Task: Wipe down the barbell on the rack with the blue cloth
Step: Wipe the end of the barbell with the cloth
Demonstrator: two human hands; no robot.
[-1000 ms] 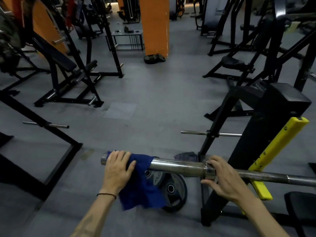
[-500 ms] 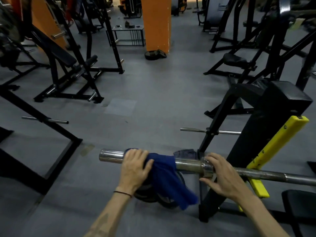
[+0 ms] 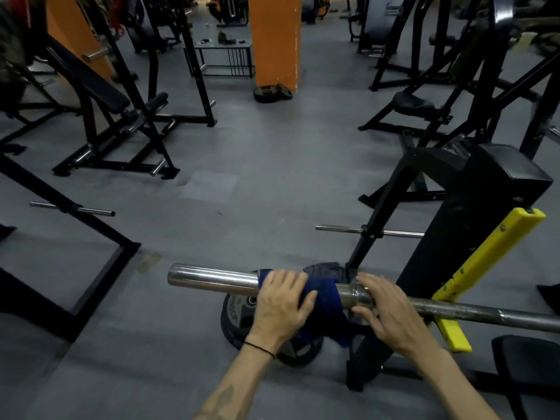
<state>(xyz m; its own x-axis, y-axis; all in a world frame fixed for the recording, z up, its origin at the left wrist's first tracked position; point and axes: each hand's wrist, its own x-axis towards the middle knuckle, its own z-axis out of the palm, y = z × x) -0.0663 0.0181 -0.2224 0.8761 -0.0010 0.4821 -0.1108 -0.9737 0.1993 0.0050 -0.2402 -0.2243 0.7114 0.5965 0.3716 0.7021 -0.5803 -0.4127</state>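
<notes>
left hand [image 3: 280, 301]: fingers curled over the blue cloth [image 3: 325, 301], clamping it round the barbell [image 3: 212, 278] sleeve; thin black band at the wrist.
right hand [image 3: 386, 310]: fingers draped over the bar's collar, thumb under it; gripping the barbell bare, no cloth under it.
blue cloth: wrapped on the sleeve between the two hands, mostly under the left; loose tail hangs down below the bar.
barbell: runs across the view, bare chrome sleeve end sticking out left of the left hand; thinner shaft carries on right of the right hand.
rack [image 3: 472, 225]: black upright just beyond and right of the right hand, bar sits in its yellow hook [image 3: 488, 268] (contact point partly hidden by the hand).
weight plate [image 3: 236, 316]: on the floor directly below the left hand, partly hidden by hand and cloth.
grey rag [image 3: 325, 269]: on the floor just beyond the hands, behind the bar.
floor [image 3: 272, 177]: grey matting.
</notes>
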